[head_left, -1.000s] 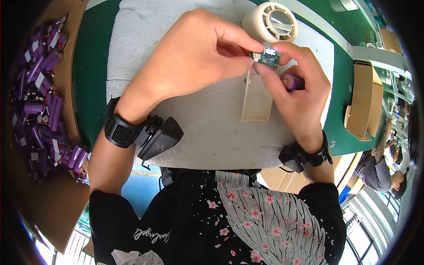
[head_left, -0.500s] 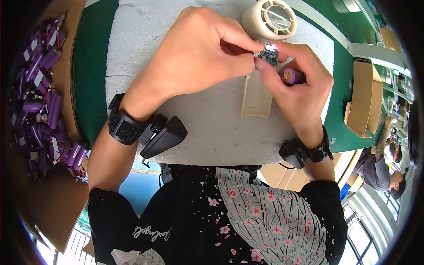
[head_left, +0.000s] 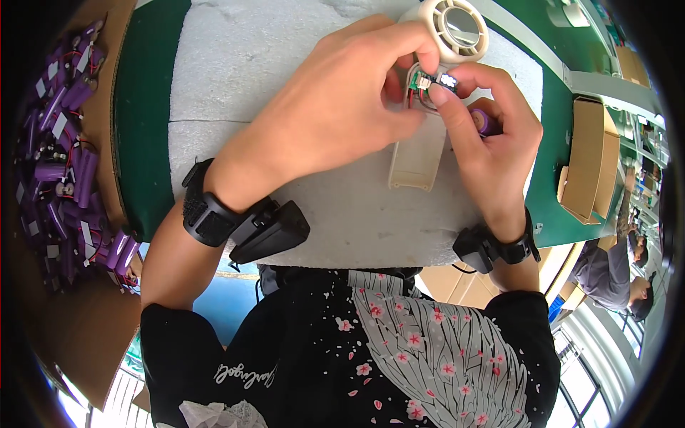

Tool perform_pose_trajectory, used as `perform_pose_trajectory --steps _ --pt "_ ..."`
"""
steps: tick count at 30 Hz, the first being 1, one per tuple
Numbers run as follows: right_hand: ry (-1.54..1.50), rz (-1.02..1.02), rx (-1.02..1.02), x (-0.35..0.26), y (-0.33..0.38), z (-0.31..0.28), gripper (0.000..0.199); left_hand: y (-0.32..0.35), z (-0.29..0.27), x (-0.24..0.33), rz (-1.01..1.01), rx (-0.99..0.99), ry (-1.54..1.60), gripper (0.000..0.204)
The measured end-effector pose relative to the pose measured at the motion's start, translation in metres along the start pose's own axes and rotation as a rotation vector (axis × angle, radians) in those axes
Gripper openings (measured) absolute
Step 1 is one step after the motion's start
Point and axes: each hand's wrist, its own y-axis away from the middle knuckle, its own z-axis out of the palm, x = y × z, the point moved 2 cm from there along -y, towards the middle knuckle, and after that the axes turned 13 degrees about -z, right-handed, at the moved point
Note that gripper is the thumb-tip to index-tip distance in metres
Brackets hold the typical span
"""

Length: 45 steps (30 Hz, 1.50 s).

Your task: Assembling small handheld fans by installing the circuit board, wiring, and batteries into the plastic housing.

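Observation:
My right hand (head_left: pixel 492 132) pinches a small green circuit board (head_left: pixel 448 82) between thumb and forefinger; a white patch on it is lit. A purple cylindrical battery cell (head_left: pixel 485 123) sits in the same hand, partly hidden by its fingers. Beside the board is a white plug connector (head_left: pixel 424 83) with thin red and dark wires. My left hand (head_left: pixel 342 100) is at the connector's left, forefinger and thumb apart, the other fingers curled out of sight. Under both hands lies a cream handheld fan (head_left: pixel 457 32), its round head at the far side and its open handle shell (head_left: pixel 415 160) pointing toward me.
A white foam sheet (head_left: pixel 235 85) covers the green table (head_left: pixel 146 107). To the left, a cardboard box (head_left: pixel 107 93) holds many purple battery cells (head_left: pixel 53 171) with wires. An open cardboard box (head_left: pixel 589 160) stands at the right edge. Another person (head_left: pixel 617 274) is at the far right.
My left forefinger and thumb have parted from their pinch at the board, baring the connector and wires. Both hands have shifted slightly right, and the fan head has moved a little right too.

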Motion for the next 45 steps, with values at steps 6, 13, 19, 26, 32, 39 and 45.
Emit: perform_pose_trajectory --steps 6,13,19,26,32,39,45 --pt "-0.022 0.092 -0.016 -0.001 0.000 -0.001 0.015 0.004 -0.004 0.007 -0.051 -0.004 -0.148 0.033" --pt "-0.066 0.233 -0.062 -0.003 0.000 -0.003 0.014 0.003 -0.007 0.000 -0.049 -0.096 0.030 0.027" --pt "-0.098 0.226 -0.046 -0.003 -0.001 -0.003 0.013 -0.001 -0.005 -0.007 -0.040 -0.101 0.182 0.028" --pt "-0.065 0.182 -0.047 -0.002 0.001 -0.002 0.015 -0.001 -0.004 -0.005 -0.032 -0.072 0.110 0.025" --pt "-0.061 0.085 -0.046 -0.001 0.002 -0.002 0.020 -0.001 -0.003 -0.005 -0.051 -0.056 0.098 0.025" --pt "-0.072 0.142 -0.025 -0.002 0.001 -0.003 0.013 0.001 -0.009 0.001 -0.069 -0.091 0.081 0.026" --pt "-0.056 0.139 -0.026 -0.003 0.001 -0.003 0.014 0.000 -0.009 -0.001 -0.015 -0.072 0.073 0.026"
